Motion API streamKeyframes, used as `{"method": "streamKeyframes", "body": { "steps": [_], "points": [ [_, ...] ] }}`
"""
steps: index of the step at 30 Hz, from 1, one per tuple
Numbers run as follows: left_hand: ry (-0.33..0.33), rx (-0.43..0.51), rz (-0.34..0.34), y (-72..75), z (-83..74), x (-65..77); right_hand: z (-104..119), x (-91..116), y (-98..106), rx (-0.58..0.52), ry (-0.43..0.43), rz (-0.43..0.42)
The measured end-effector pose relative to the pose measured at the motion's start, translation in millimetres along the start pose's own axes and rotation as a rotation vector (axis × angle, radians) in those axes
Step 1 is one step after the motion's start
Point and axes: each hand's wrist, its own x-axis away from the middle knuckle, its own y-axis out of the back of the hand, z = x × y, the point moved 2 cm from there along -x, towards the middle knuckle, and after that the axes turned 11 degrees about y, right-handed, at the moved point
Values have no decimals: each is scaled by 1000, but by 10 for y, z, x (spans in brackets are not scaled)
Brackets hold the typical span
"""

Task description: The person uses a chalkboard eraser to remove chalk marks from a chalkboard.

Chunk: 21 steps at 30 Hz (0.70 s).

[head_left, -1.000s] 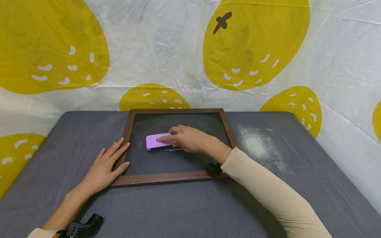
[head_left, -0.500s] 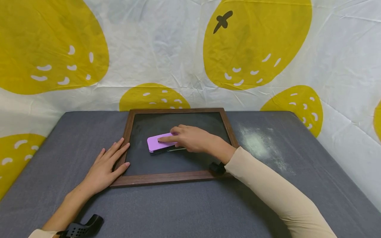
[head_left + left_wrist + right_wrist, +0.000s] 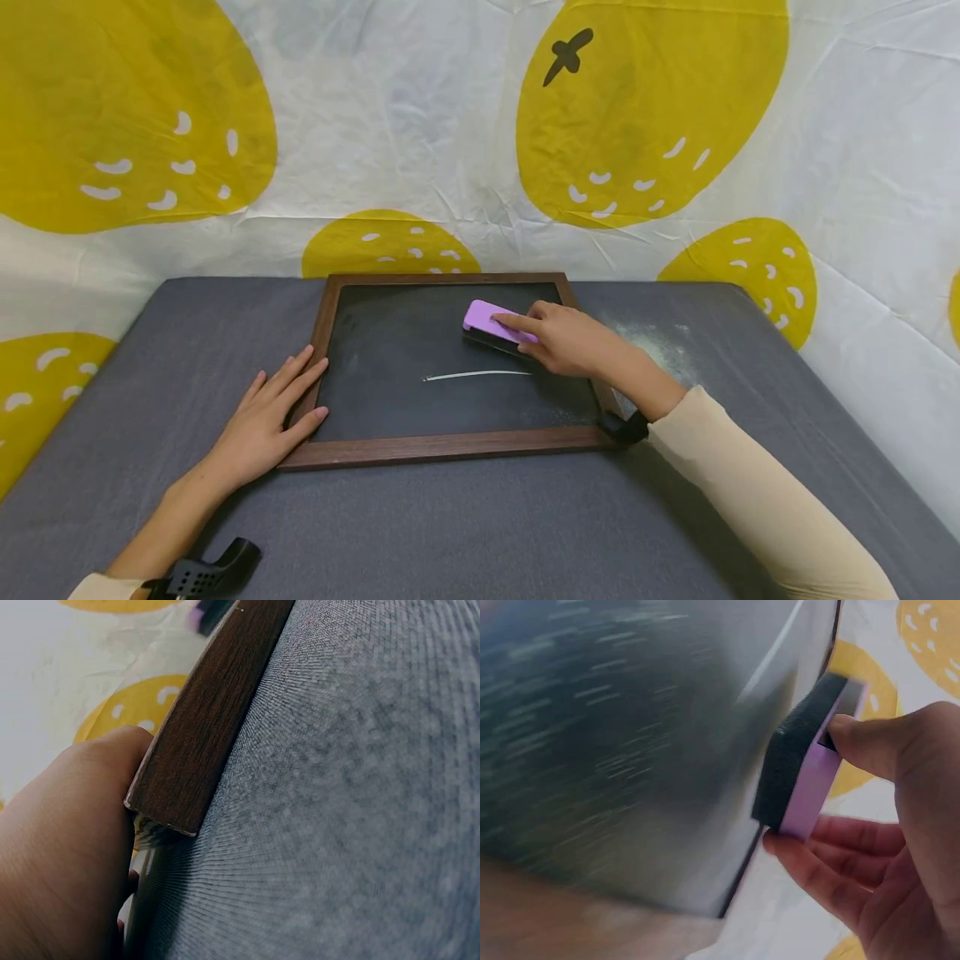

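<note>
A chalkboard (image 3: 382, 342) in a brown wooden frame (image 3: 420, 450) lies on the cloth-covered table. My left hand (image 3: 258, 429) rests on the frame's left side, fingers spread and straight; the left wrist view shows part of that hand (image 3: 67, 832) against the frame's corner. With my right hand (image 3: 581, 342) I grip a purple chalkboard eraser (image 3: 487, 317) by its sides, index finger along its top. The eraser's dark felt (image 3: 795, 750) faces the board and appears lifted clear of it in the right wrist view. A thin white line (image 3: 476, 374) runs across the board below the eraser.
Pale powder smears (image 3: 660, 350) mark the grey tablecloth (image 3: 450, 533) right of the board. Faint white specks lie near the board's lower right corner. Behind the table hangs a white curtain (image 3: 420, 125) printed with yellow shapes.
My right hand has moved the eraser right and away from me, turning it and uncovering more of the white line. My left hand has stayed in place.
</note>
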Motion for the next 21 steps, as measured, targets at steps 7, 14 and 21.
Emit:
{"method": "streamKeyframes", "body": {
  "steps": [7,14,21],
  "points": [
    [13,-3,6,13,-13,2,-49,347,-57,-69,-197,-42],
    [12,-4,9,1,12,6,-17,454,-104,-60,-224,-67],
    [13,6,18,20,-14,-5,90,478,-152,-71,-254,-115]
  ]
}}
